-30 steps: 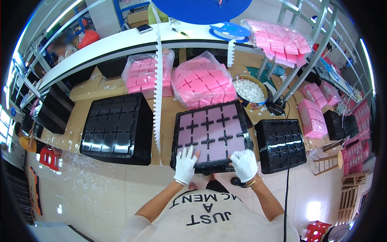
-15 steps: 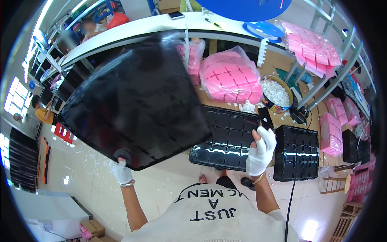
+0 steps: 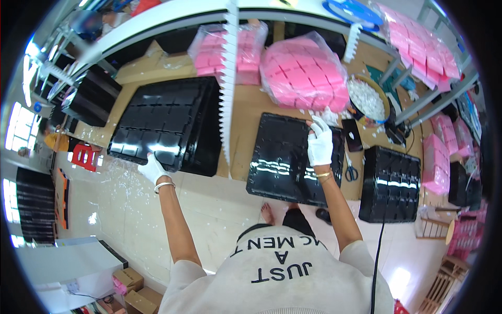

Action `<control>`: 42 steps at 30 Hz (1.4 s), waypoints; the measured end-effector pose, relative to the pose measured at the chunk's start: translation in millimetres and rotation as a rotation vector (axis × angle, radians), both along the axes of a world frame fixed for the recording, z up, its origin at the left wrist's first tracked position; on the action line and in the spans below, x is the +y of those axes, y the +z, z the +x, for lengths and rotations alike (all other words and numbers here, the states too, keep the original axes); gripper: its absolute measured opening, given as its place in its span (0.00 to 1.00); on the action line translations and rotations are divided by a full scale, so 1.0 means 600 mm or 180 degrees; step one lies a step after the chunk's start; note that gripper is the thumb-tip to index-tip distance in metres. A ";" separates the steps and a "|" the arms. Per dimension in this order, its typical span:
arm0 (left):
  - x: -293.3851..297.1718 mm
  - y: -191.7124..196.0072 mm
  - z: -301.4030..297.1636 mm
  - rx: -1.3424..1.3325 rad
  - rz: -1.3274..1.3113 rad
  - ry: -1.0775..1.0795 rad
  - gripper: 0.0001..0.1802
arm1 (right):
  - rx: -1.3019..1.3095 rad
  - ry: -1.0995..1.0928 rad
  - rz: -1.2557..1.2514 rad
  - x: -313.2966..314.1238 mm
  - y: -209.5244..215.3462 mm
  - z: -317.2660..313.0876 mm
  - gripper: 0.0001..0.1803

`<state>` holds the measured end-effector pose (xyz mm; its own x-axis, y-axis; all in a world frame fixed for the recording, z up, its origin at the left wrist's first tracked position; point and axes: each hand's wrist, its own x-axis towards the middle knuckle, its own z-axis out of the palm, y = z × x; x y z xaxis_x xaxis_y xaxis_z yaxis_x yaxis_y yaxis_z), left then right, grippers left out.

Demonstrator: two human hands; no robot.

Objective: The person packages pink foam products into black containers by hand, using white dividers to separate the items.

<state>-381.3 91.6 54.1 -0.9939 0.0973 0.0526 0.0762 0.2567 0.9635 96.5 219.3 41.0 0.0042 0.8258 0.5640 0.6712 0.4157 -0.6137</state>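
Both my hands wear white gloves with some fingertips bare. At the left, my left hand (image 3: pixel 154 168) is closed on the near edge of a black plastic tray (image 3: pixel 157 118) with a grid of shallow compartments. That tray lies on top of a stack of black trays (image 3: pixel 205 141), its corners roughly over the stack. My right hand (image 3: pixel 320 144) is open, fingers apart, above another black gridded tray (image 3: pixel 285 157) in front of me. Whether it touches that tray I cannot tell. Scissors (image 3: pixel 351 171) lie just right of this tray.
Bagged pink foam blocks (image 3: pixel 303 73) sit behind the trays. A round tub of white bits (image 3: pixel 367 99) and a dark phone (image 3: pixel 352 135) are at the right, near another black tray stack (image 3: pixel 390 183). A white toothed upright (image 3: pixel 228 83) rises between the left and middle trays.
The large black tray in my left hand has come down from mid-air onto the left stack. My right hand has moved left and farther out over the middle tray; the view has shifted.
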 end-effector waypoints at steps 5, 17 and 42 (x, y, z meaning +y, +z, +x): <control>0.011 0.022 0.082 0.0491 -0.0823 -0.0158 0.44 | -0.0047 -0.0262 -0.0488 -0.004 -0.057 0.049 0.15; 0.014 -0.040 0.046 0.0915 -0.0770 -0.0052 0.35 | 0.0657 0.1792 -0.1830 -0.103 -0.076 -0.228 0.33; -0.119 -0.106 0.366 -0.2520 -0.0500 -0.4503 0.17 | 0.2055 0.2820 -0.3412 -0.152 -0.092 -0.196 0.20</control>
